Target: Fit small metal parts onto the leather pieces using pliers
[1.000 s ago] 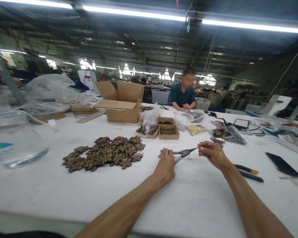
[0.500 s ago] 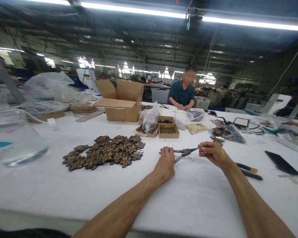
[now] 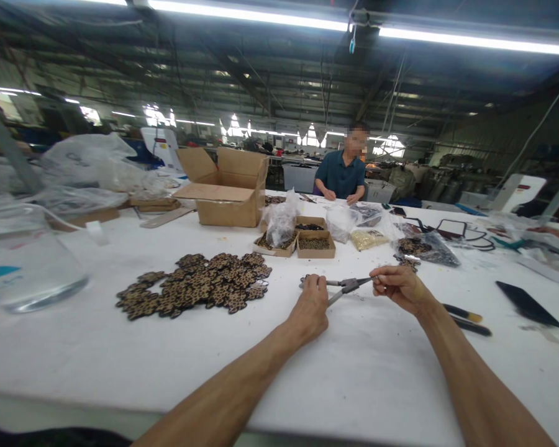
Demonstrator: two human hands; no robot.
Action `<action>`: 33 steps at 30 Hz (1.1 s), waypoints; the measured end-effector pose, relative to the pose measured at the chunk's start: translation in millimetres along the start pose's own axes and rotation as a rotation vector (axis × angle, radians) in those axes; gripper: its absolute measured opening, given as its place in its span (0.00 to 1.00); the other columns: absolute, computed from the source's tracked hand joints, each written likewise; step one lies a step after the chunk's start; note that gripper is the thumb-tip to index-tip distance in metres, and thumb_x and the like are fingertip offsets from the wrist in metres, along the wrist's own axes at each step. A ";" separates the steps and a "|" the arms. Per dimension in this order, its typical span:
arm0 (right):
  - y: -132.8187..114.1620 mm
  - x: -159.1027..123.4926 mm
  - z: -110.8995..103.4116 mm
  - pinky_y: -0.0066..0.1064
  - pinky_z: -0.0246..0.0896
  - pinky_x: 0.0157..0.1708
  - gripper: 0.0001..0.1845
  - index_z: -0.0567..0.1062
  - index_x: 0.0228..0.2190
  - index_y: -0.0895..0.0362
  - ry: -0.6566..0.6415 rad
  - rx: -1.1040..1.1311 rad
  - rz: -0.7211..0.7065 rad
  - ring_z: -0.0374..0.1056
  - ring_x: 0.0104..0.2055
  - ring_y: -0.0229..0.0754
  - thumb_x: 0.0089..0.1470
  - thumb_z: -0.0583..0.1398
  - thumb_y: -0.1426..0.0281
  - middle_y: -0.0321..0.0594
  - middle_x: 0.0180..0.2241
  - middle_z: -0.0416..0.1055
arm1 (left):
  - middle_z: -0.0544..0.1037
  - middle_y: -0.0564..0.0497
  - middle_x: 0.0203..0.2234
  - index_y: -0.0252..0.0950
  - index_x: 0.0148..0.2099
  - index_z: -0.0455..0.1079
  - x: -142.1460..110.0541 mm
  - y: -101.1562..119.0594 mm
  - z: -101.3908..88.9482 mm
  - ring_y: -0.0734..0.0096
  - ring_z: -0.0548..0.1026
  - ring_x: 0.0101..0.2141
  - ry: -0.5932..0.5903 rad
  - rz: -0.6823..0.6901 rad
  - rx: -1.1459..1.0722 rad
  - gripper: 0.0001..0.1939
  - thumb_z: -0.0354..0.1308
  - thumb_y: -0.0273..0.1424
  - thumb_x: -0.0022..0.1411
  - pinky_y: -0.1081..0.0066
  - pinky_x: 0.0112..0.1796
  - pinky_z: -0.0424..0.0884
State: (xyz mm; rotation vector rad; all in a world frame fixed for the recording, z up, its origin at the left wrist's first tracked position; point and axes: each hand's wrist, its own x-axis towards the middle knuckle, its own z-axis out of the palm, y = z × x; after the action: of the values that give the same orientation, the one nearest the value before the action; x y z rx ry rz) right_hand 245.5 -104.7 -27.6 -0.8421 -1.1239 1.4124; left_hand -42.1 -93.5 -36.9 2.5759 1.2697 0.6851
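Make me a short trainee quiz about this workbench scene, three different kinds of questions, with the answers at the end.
1. Which hand grips the handle end of the pliers?
2. True or false: the pile of leopard-print pieces lies outside the open cardboard box.
3. Pick one. The loose tool handles near the right hand are: A) red and white; B) black and yellow; C) green and blue.

Key: 1. The left hand. 2. True. 3. B.
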 end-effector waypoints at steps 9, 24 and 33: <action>-1.7 -1.3 10.6 0.41 0.74 0.37 0.18 0.85 0.38 0.59 0.059 -0.100 -0.051 0.73 0.29 0.43 0.43 0.75 0.66 0.43 0.30 0.79 | 0.62 0.39 0.51 0.35 0.52 0.58 -0.4 -1.0 0.4 0.55 0.63 0.52 0.044 -0.018 0.009 0.34 0.54 0.13 0.40 0.58 0.54 0.65; -2.8 1.1 36.0 0.42 0.76 0.34 0.20 0.85 0.37 0.56 0.293 -0.406 -0.313 0.78 0.30 0.51 0.44 0.75 0.58 0.45 0.29 0.81 | 0.60 0.39 0.55 0.36 0.60 0.54 0.4 -2.2 -3.8 0.52 0.60 0.58 0.189 -0.030 0.007 0.41 0.52 0.13 0.42 0.49 0.61 0.59; 3.0 1.5 40.8 0.41 0.71 0.32 0.16 0.84 0.37 0.54 0.248 -0.292 -0.446 0.75 0.30 0.48 0.47 0.73 0.61 0.43 0.28 0.79 | 0.60 0.35 0.56 0.31 0.64 0.53 -1.5 -0.1 -4.2 0.52 0.59 0.59 0.343 0.022 0.094 0.38 0.49 0.13 0.49 0.50 0.62 0.61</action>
State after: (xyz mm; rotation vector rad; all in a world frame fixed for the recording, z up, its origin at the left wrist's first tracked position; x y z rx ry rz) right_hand 206.1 -110.4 -18.1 -0.8749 -1.2467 0.7668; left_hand -45.0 -94.8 -33.7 2.6295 1.3991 1.1369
